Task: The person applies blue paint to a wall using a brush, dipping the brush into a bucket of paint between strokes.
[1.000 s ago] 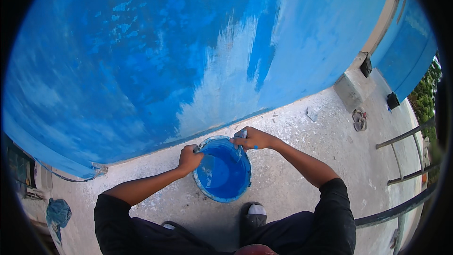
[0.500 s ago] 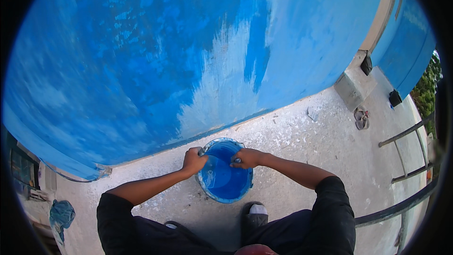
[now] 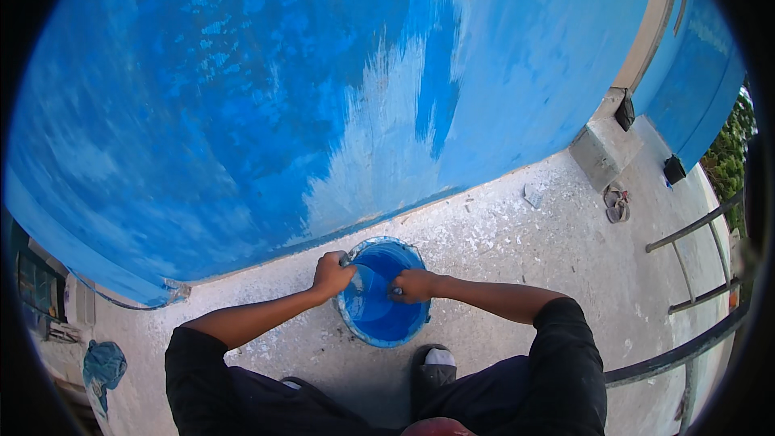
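Blue-painted wall (image 3: pixel 242 97) filled the upper frame, with a pale unpainted patch at centre. Low in the middle, a blue bucket (image 3: pixel 379 319) of paint stood on the speckled concrete floor (image 3: pixel 517 242). The left hand (image 3: pixel 331 273) was closed on its rim; the right hand (image 3: pixel 413 285), closed around a small tool, was held inside. Reloading with paint seemed in hand; lifting out cleanly was called for.
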A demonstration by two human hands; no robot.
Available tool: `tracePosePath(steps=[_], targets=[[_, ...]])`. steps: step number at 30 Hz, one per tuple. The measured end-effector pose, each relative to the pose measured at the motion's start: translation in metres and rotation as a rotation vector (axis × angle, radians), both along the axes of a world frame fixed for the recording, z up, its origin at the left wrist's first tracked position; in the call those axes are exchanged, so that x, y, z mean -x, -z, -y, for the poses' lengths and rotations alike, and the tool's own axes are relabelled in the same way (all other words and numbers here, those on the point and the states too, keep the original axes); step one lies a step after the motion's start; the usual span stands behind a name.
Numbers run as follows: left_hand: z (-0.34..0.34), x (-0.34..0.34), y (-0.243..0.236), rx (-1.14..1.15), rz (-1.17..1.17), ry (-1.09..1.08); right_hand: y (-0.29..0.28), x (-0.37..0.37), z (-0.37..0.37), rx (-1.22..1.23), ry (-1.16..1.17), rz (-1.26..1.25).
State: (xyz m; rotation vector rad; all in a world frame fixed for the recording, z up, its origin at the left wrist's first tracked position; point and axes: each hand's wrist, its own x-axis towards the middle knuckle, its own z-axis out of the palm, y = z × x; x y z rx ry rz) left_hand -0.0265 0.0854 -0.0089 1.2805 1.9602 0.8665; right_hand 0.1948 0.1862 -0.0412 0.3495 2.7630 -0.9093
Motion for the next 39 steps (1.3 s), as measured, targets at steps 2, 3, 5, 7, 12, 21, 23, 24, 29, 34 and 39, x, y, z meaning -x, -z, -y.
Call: tracePosePath(steps=[2, 3, 5, 7, 12, 21, 23, 24, 29, 34, 39], targets=[[0.0, -0.003, -0.002, -0.015, -0.027, 0.013, -0.003, -0.001, 0.01, 0.035, -0.012, 0.037], [0.0, -0.002, -0.001, -0.019, -0.03, 0.02, -0.007, 0.001, 0.012, 0.083, 0.003, 0.057], [-0.001, -0.002, 0.001, -0.027, -0.036, 0.036, -0.014, 0.003, 0.016, 0.18, 0.034, 0.097], [-0.002, -0.002, 0.001, -0.017, -0.022, 0.033, -0.004, 0.002, 0.013, 0.17, 0.052, -0.019], [-0.001, -0.001, 0.003, -0.036, -0.051, 0.036, -0.007, 0.004, 0.013, -0.12, 0.123, -0.027], [-0.001, -0.004, 0.005, -0.049, -0.08, 0.055, 0.014, 0.003, 0.024, 0.241, 0.058, 0.018], [0.0, -0.003, 0.004, -0.035, -0.083, 0.058, -0.015, 0.006, 0.031, 0.517, 0.222, 0.161], [-0.001, -0.003, 0.005, -0.042, -0.08, 0.058, -0.01, 0.006, 0.03, 0.448, 0.213, 0.084], [-0.002, -0.002, 0.006, -0.064, -0.075, 0.047, -0.002, 0.006, 0.025, -0.123, 0.169, -0.068], [-0.008, -0.004, 0.007, -0.078, -0.053, 0.057, 0.027, 0.001, 0.024, -0.122, -0.006, 0.004], [-0.008, -0.005, 0.002, -0.091, -0.064, 0.061, -0.015, 0.008, 0.037, 0.577, 0.257, 0.196]])
